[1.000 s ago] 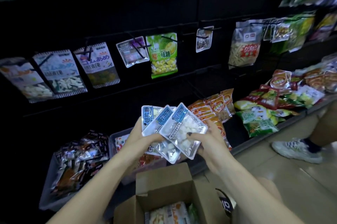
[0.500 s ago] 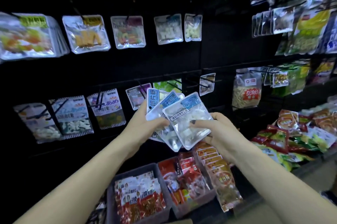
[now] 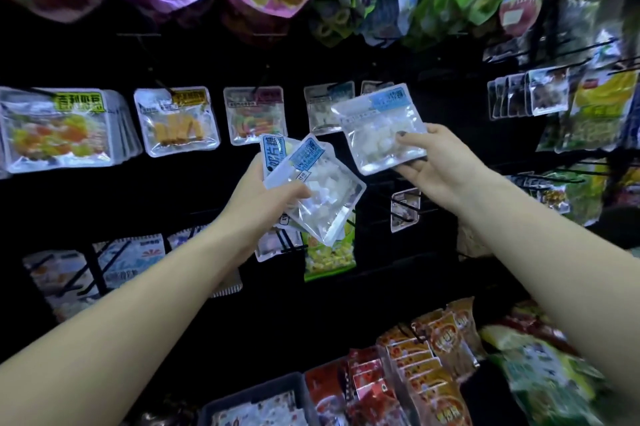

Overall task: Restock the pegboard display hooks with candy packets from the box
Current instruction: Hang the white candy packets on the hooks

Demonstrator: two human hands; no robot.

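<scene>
The right hand (image 3: 446, 172) pinches one clear candy packet (image 3: 381, 129) raised toward the hooks, probably for hanging, while the left hand (image 3: 266, 197) grips spare packets (image 3: 318, 197) below.

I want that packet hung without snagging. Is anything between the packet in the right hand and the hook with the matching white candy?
Nothing visible does. The right hand holds the packet directly before the hung white-candy packet, partly covering it.

A single packet (image 3: 382, 129) sits in the right hand (image 3: 438, 167), at two o'clock from the fanned packets (image 3: 311, 190) in the left hand (image 3: 263, 198), both before the pegboard (image 3: 207, 200); bins (image 3: 263, 398) lie below.
</scene>
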